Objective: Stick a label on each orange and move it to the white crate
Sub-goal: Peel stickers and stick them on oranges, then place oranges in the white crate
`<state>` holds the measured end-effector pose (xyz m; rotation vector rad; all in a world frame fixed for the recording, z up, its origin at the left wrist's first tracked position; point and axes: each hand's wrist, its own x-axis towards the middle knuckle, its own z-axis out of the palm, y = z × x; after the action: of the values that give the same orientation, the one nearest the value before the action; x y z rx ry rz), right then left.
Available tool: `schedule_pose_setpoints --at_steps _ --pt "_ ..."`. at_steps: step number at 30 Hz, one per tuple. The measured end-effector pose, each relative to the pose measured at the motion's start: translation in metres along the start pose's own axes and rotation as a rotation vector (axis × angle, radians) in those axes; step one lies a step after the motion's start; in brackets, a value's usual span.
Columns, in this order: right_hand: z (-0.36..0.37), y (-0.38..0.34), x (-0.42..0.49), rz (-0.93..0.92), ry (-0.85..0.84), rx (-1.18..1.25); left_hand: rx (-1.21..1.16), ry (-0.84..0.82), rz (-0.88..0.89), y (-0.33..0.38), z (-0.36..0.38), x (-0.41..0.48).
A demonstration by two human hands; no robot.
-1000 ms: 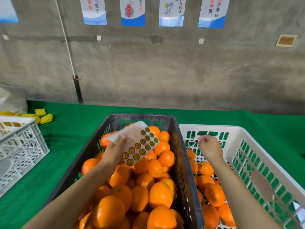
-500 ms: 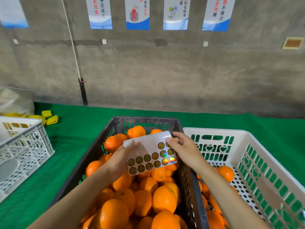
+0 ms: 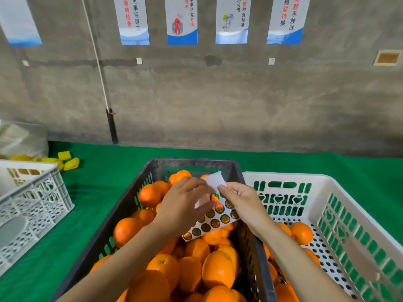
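Observation:
A white sheet of round shiny labels [image 3: 214, 216] hangs over the black crate [image 3: 128, 205], which is heaped with oranges [image 3: 216, 270]. My left hand [image 3: 183, 205] holds the sheet from the left, fingers curled over its upper part. My right hand [image 3: 242, 203] pinches at the sheet's top right, by the labels. The white crate [image 3: 357, 216] stands to the right with several oranges [image 3: 302, 233] on its floor.
A second white crate [image 3: 32, 192] stands at the left on the green cloth [image 3: 98, 171]. Yellow pieces [image 3: 65, 160] and a plastic bag [image 3: 21, 138] lie at the far left. A concrete wall with posters rises behind.
My right hand came out of the white crate and across to the label sheet, where it now pinches at the labels. My left hand turned the sheet and closed over it.

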<state>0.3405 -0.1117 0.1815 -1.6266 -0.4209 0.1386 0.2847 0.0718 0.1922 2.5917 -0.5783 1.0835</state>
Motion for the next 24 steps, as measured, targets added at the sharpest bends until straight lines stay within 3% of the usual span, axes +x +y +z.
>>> schedule_pose_setpoints --at_steps 12,24 --pt "0.001 0.012 0.007 0.020 0.020 -0.037 -0.016 0.026 0.150 -0.018 0.019 -0.006" --pt "-0.001 0.012 0.007 0.037 0.019 -0.043 -0.043 0.030 0.107 -0.018 0.025 -0.013"
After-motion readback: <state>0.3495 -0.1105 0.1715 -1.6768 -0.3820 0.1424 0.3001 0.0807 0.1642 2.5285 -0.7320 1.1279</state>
